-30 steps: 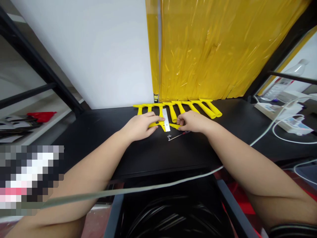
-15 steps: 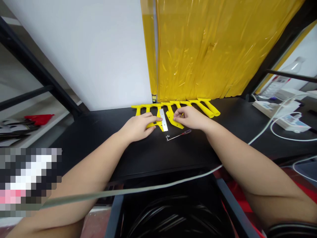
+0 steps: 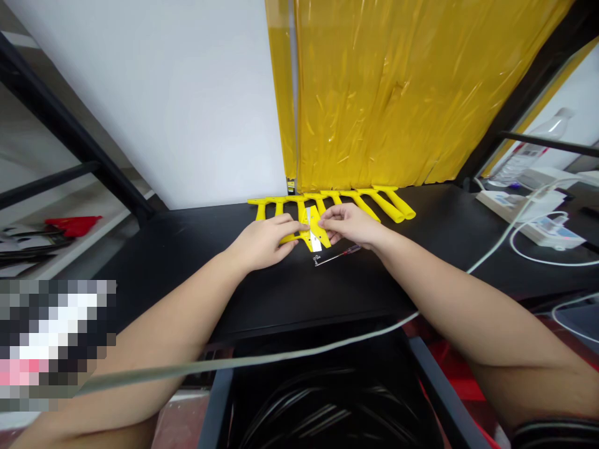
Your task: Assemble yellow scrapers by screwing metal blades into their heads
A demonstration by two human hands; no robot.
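My left hand (image 3: 264, 243) pinches a yellow plastic handle piece (image 3: 291, 238) lying low over the black table. A flat silver metal plate (image 3: 317, 245) rests on that piece, under my left fingertips. My right hand (image 3: 353, 226) has its thumb and fingers closed on a second yellow plastic piece (image 3: 322, 234), angled, with small holes. This second piece partly covers the plate, leaving a silver wedge showing. Just in front lie a few small screws (image 3: 317, 258) and a screwdriver (image 3: 333, 255), its handle end close below my right hand.
Several yellow T-shaped handles (image 3: 390, 207) line the back of the black table (image 3: 281, 299). Behind them stand a white panel (image 3: 210, 112) and yellow film (image 3: 374, 93). A white cable (image 3: 327, 346) crosses in front. White devices (image 3: 547, 224) and a bottle (image 3: 533, 149) are at right.
My right hand has moved left with the yellow piece, bringing it from beside the metal plate to lie partly over it. The left hand and its piece have shifted slightly.
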